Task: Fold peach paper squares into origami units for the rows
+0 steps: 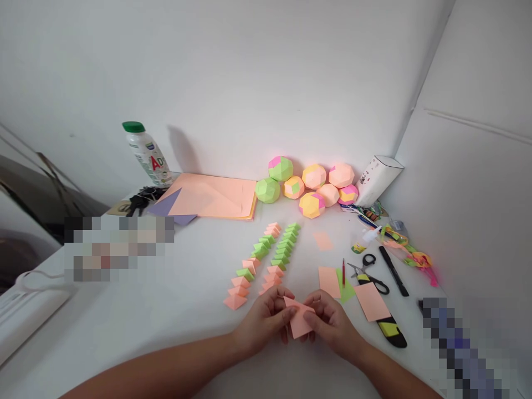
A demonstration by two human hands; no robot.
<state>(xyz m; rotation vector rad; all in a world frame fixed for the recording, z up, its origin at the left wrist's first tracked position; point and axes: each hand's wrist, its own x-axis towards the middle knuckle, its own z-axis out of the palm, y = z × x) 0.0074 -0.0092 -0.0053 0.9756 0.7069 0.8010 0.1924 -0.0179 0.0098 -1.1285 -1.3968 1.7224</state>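
Between both hands, near the front of the table, is a peach piece of paper [300, 326] with folded edges. My left hand [266, 318] pinches its left side, thumb on top. The right side is gripped by my right hand [330, 321], its thumb pressing the paper's face. Just beyond my left hand run two rows of small folded paper units, a mixed peach and green row [251, 265] and another row [285, 249] that is green at the far end and peach nearer. Flat peach paper [330, 281] and a green sheet [346, 288] lie beyond my right hand.
Several faceted paper balls [315, 177] sit against the wall beside a white container [379, 180]. Peach sheets [211, 195] and a bottle [147, 155] stand back left. Scissors [369, 266], a box cutter [390, 328], a black pen [393, 270] and a red pencil [343, 273] lie right.
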